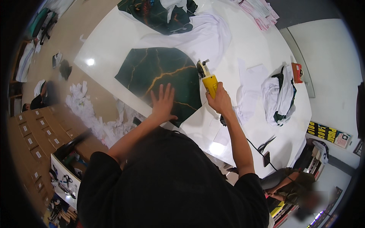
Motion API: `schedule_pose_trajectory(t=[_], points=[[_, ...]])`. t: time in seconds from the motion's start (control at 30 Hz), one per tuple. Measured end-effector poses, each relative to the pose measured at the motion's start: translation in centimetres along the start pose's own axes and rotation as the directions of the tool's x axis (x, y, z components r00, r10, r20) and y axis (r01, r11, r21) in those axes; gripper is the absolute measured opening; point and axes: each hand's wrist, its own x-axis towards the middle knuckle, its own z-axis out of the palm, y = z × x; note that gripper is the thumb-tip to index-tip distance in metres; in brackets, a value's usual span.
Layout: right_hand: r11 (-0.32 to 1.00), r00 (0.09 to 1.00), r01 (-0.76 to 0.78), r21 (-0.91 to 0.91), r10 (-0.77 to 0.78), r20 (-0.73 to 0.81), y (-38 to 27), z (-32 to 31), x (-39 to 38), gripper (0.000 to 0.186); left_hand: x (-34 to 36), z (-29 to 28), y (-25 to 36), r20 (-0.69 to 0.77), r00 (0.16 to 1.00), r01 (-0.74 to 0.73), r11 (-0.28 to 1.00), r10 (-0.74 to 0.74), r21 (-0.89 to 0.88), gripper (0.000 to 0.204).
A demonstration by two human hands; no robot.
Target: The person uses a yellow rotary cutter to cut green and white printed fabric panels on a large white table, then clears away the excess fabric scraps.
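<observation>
A dark green fabric panel (152, 66) with gold veining lies flat on the white table (102, 49). My left hand (163, 104) rests on its lower part, palm down with the fingers spread. In my right hand (219, 99) is a yellow electric fabric cutter (210, 83), gripped round its body. The cutter's metal head meets the panel's right edge; whether the blade is in the cloth I cannot make out. White fabric (211, 30) spreads out beyond the panel, beside a bunched green patterned cloth (156, 17).
Right of the cutter sit a white and green fabric heap (279, 95), a red box (297, 73), scissors (266, 143) and a black power adapter (266, 159) on a cord. White scraps (85, 104) litter the floor at left, near cardboard boxes (34, 140). Another person (292, 186) is at lower right.
</observation>
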Motion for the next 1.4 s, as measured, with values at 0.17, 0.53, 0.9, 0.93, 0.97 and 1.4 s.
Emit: schedule_pose_trajectory(t=[0.17, 0.53, 0.9, 0.93, 0.97, 1.4], points=[[0.999, 0.999, 0.050, 0.014, -0.050, -0.022, 0.2, -0.1, 1.7, 0.050, 0.0, -0.4, 0.1, 0.024, 1.000, 0.010, 1.000, -0.010, 0.001, 0.136], [0.995, 0.993, 0.099, -0.033, -0.097, 0.071, -1.0, -2.1, 5.1, 0.047, -0.2, -0.5, 0.0, 0.001, 1.000, 0.009, 1.000, -0.009, -0.010, 0.137], [0.981, 0.975, 0.171, -0.091, -0.156, 0.156, -1.4, -3.3, 9.5, 0.047, -0.3, -0.4, 0.0, -0.015, 1.000, 0.010, 1.000, -0.010, -0.004, 0.136], [0.980, 0.973, 0.179, -0.091, -0.163, 0.164, -1.5, -3.5, 9.8, 0.047, -0.2, 0.0, -0.1, -0.014, 1.000, 0.009, 1.000, -0.009, -0.003, 0.139], [0.978, 0.970, 0.187, -0.092, -0.169, 0.172, -1.7, -3.7, 10.1, 0.047, -0.1, 0.3, -0.2, -0.013, 1.000, 0.006, 1.000, -0.006, -0.002, 0.143], [0.943, 0.936, 0.320, -0.087, -0.300, 0.186, -2.1, -4.3, 13.0, 0.049, -0.2, -0.6, 0.1, -0.025, 1.000, 0.003, 1.000, -0.003, 0.000, 0.134]])
